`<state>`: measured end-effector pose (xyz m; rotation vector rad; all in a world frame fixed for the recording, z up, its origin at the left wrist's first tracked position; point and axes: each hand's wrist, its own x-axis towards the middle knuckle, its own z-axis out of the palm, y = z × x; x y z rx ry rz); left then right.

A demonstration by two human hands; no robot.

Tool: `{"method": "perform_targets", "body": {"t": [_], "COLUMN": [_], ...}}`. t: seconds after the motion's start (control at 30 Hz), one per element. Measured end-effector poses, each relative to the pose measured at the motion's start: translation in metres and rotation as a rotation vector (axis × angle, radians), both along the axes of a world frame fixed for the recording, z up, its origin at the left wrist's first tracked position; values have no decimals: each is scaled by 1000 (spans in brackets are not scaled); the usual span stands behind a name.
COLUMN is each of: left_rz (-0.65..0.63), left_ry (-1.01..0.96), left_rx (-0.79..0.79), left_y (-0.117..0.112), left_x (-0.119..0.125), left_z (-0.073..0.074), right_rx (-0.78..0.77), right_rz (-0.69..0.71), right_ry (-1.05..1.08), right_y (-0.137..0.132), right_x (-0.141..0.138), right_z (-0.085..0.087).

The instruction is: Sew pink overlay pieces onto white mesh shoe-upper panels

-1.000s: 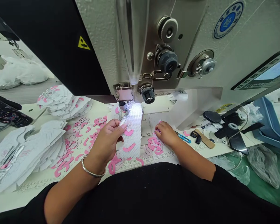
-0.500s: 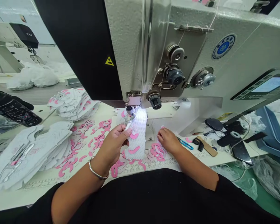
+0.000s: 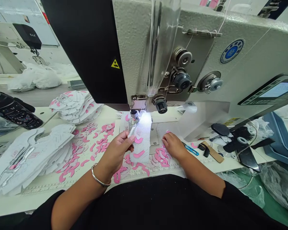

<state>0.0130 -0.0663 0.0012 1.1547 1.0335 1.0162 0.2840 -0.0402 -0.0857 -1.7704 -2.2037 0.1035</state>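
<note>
My left hand (image 3: 118,147) pinches the left edge of a white mesh fabric piece (image 3: 144,137) that bears curved pink patches. The far end of this piece lies beneath the lit presser foot (image 3: 134,115) of the sewing machine (image 3: 136,48). To the right, my right hand (image 3: 174,144) rests on the bed with its fingers curled together. A small pink tip shows just beyond those fingers; what they hold, if anything, is hidden. Beside that hand lies a heap of pink cutouts (image 3: 162,157).
Stacked white fabric pieces (image 3: 76,107) and a larger stack (image 3: 36,156) lie at left, near scattered pink cutouts (image 3: 102,143) and a black bottle (image 3: 14,110). At right are a blue cutter (image 3: 191,149), a phone (image 3: 248,159) and a blue bin (image 3: 282,137).
The view has shifted slightly. Both hands keep nearly the same places, the left still gripping the fabric edge under the machine head.
</note>
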Motion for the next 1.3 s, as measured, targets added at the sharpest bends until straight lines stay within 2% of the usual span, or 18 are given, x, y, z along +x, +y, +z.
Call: {"method": "perform_targets", "body": {"t": [0.2,0.47,0.57,0.7,0.8,0.93,1.13,1.3], "left_rz": [-38,-30,-35,-56,-76,-74,-50,-40], "left_ry": [-14,17,16,0,-47,-48,-18,-6], "left_rx": [9,12,17,21,-2,-9,26,22], "left_y": [-9,-13,-14,-14,-14,-15,-23,-33], "left_x": [-8,-7,-8,-9,-8,-7,-6,-5], "left_z": [-9,-9,-10,-12,-14,-17,-15,-11], "right_rx": [-10,20,62,19,-40,-25,70,200], "right_rz": [-3,24,102,241,233,212,204,196], "right_ry": [4,-2,0,-40,-37,-7,62,93], "right_y": [-3,-6,-25,-46,-41,-22,-8,-15], "right_x": [3,0,-1,-6,-9,-9,-6,-5], "right_z": [1,4,4,-8,-17,-21,-26,-27]}}
